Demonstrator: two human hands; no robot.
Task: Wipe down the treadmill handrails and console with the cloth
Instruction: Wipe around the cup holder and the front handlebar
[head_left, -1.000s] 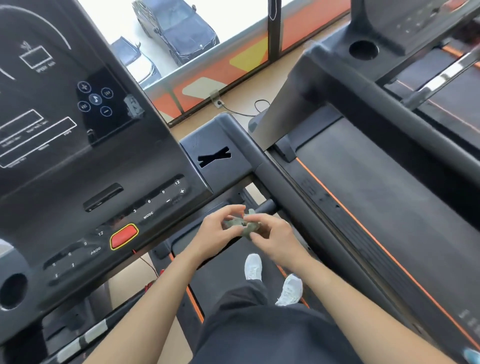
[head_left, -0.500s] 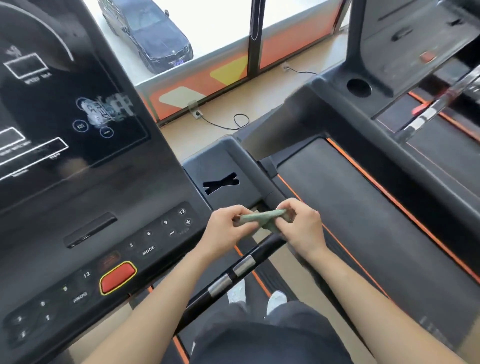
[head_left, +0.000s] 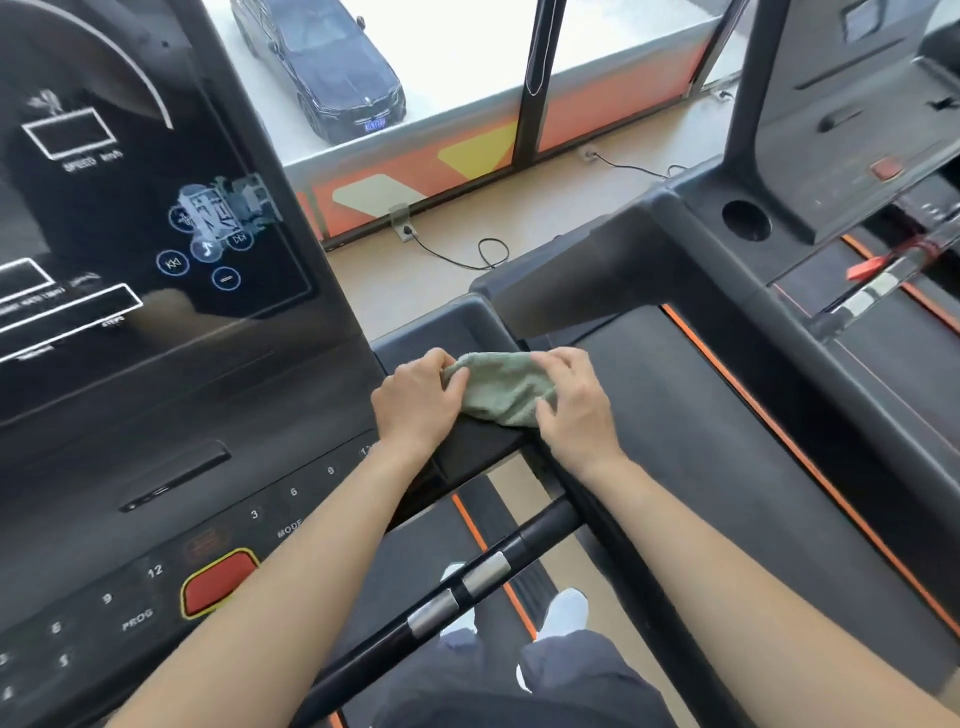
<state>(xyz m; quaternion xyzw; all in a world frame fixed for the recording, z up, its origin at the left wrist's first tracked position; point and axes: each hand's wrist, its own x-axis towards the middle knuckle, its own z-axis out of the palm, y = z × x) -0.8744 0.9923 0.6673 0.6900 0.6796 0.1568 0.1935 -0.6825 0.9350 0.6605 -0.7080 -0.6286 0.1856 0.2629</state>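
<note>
While both hands (head_left: 418, 400) (head_left: 576, 408) pinch it, cloth (head_left: 506, 387) seemingly rests in tray (head_left: 447, 325).

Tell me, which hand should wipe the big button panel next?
Probably the left hand. Both hands grip the green cloth, but the console sits right beside the left one; the right hand would have to cross over.

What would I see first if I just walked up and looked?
Probably the green cloth in the middle, gripped by the left hand and right hand at the black tray right of the console. Next come the red button low on the console, and the dark car outside at the top.
</note>
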